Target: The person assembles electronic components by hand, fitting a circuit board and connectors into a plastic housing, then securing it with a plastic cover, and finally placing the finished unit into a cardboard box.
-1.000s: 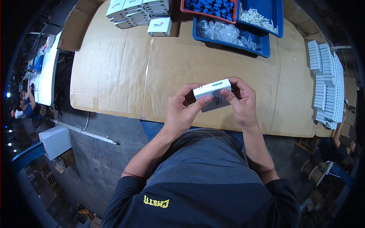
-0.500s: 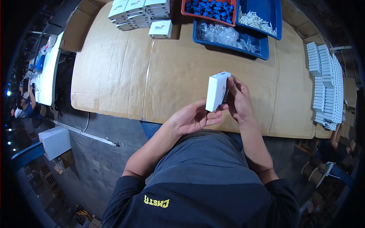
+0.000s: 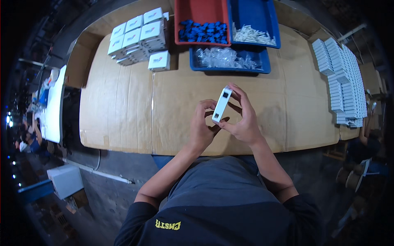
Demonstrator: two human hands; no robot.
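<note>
Above the near part of the table I hold a slim white box [image 3: 221, 107], tilted, with a narrow side toward me. Two dark square openings show in that side, one near each end. My right hand [image 3: 247, 126] is closed round the box, fingers at its far end and thumb at its near end. From the other side my left hand [image 3: 202, 130] curls its fingers against the box near its lower end. Part of the left fingers is hidden behind it.
Similar white boxes [image 3: 131, 37] are stacked at the far left, one single box [image 3: 159, 61] beside them. Along the back stand a red tray [image 3: 201, 12] of blue parts, a blue tray [image 3: 252, 16] of white pieces and another blue tray [image 3: 230, 70] of clear plastic pieces. White stacks [image 3: 342, 82] line the right edge.
The box has turned, so its side with the openings now faces me. My left hand has gone from lying open below the box to curling against it. The view has shifted.
</note>
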